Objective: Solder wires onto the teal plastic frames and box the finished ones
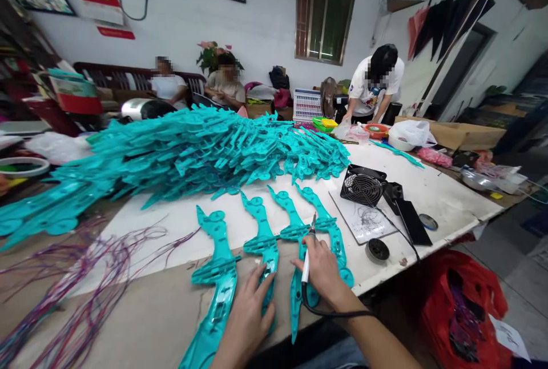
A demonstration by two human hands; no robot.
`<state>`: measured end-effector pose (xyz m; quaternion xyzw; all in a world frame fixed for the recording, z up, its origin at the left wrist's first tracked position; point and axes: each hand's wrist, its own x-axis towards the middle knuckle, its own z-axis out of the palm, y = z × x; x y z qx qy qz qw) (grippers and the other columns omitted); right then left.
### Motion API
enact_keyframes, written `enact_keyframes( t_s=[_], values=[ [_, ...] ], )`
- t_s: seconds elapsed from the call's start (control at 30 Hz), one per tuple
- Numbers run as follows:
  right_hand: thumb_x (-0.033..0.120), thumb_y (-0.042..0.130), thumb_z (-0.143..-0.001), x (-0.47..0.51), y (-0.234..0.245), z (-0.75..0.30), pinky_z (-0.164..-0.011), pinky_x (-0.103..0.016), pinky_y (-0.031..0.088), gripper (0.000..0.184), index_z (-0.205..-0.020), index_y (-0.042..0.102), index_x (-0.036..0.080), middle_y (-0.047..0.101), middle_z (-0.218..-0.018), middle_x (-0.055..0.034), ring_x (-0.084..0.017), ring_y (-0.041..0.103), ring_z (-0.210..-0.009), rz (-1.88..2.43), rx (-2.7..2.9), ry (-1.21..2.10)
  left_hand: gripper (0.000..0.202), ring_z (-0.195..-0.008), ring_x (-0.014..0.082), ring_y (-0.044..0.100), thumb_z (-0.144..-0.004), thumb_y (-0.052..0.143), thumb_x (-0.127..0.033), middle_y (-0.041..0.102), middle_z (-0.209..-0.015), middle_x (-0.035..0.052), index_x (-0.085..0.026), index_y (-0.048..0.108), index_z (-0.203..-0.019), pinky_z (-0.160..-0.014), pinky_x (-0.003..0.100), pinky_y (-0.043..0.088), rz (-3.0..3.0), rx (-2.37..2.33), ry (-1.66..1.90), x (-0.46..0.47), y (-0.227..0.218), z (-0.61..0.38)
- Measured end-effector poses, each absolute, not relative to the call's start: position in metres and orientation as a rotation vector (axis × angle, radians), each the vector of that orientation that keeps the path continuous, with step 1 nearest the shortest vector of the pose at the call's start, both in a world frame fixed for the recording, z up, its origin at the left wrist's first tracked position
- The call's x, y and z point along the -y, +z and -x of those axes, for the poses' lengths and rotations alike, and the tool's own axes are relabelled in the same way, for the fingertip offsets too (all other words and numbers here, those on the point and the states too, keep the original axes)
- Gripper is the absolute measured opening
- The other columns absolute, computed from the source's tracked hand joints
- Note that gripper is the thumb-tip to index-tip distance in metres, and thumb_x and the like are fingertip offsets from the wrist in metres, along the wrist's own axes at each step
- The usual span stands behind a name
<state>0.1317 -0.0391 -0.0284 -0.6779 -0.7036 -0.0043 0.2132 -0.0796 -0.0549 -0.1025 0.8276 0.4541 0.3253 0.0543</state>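
Note:
Several teal plastic sword-shaped shells lie side by side near the table's front edge. My left hand (249, 313) rests with fingers spread on the second shell (262, 241). My right hand (322, 269) is closed round a white-handled soldering iron (307, 255), whose tip touches the third shell (294, 226) near its crossguard. A black cord runs from the iron back over my wrist. The leftmost shell (216, 277) and the rightmost shell (329, 226) lie untouched.
A big heap of teal shells (184, 152) fills the table's middle and left. Thin coloured wires (85, 277) lie at the left. A black fan (363, 185), a stand and a tape roll (378, 249) sit right. A red bag (466, 312) is on the floor. A person (377, 80) works at the far end; two people sit behind.

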Motion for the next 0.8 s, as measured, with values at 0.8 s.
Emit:
enact_keyframes(
  t_s=[0.8],
  values=[
    [0.064,0.037,-0.094,0.001,-0.061,-0.181,-0.087,-0.048,0.049,0.056,-0.108,0.060,0.015,0.071,-0.098,-0.0162,-0.031,0.066,-0.092,1.407,1.979,-0.191,0.075,-0.147,0.0416,0.031,-0.082,0.065,-0.064,0.049,-0.149,0.0168,-0.023,0.051,-0.144,-0.114,0.070,0.027,-2.472,-1.262,0.548,0.054,-0.025,0.043]
  ],
)
